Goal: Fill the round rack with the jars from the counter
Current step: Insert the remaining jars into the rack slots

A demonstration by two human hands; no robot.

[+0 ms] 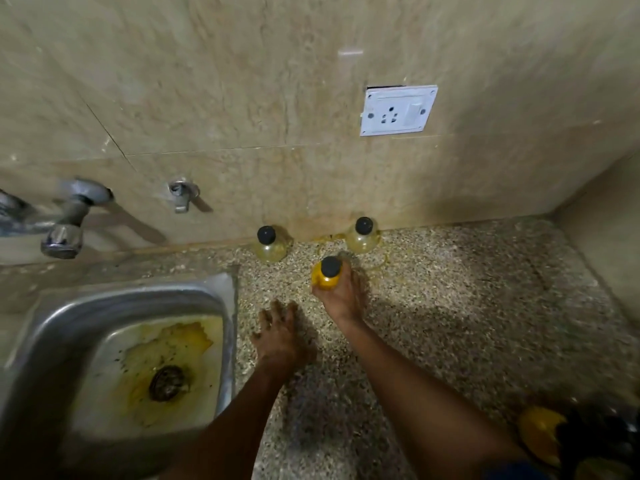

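My right hand grips a yellow jar with a black cap, near the back of the speckled counter. Behind it, two clear yellowish jars with black caps stand against the wall, one to the left and one to the right. My left hand hovers with fingers spread just left of the held jar and holds nothing. At the bottom right corner a dark rack with a yellow jar in it shows only in part, blurred.
A steel sink with yellow stains fills the lower left. A tap and a small valve stick out of the tiled wall above it. A white socket sits on the wall. A side wall closes the counter at the right.
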